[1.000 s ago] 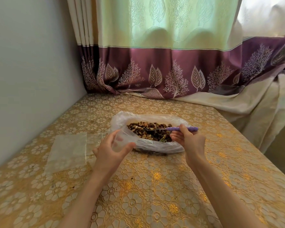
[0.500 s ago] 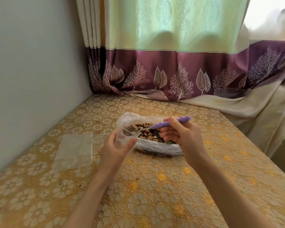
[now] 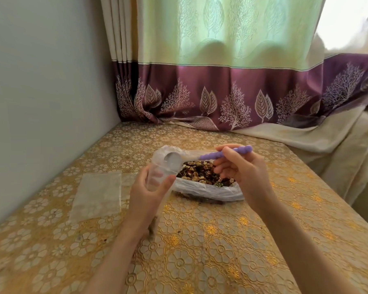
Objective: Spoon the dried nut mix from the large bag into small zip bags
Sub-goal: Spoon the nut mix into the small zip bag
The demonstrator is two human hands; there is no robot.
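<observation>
A large clear bag (image 3: 210,192) lies open on the table, with dried nut mix (image 3: 202,172) showing inside. My left hand (image 3: 146,194) grips a small clear zip bag (image 3: 155,177) upright, its mouth open just left of the large bag. My right hand (image 3: 240,172) pinches the purple handle of a spoon (image 3: 225,153). The metal bowl of the spoon (image 3: 173,160) is tipped over the small bag's mouth and looks empty. A few nuts show through the hanging bottom of the small bag (image 3: 151,228) below my left wrist.
Flat small zip bags (image 3: 98,194) lie on the gold patterned tablecloth (image 3: 200,251) to the left. A grey wall (image 3: 40,102) runs along the left side. A green and purple curtain (image 3: 232,81) hangs behind, its cloth draped over the table's far right edge.
My right hand lifted the spoon out of the nut mix, carried it left and tipped it over the small bag in my left hand. The left hand stayed put.
</observation>
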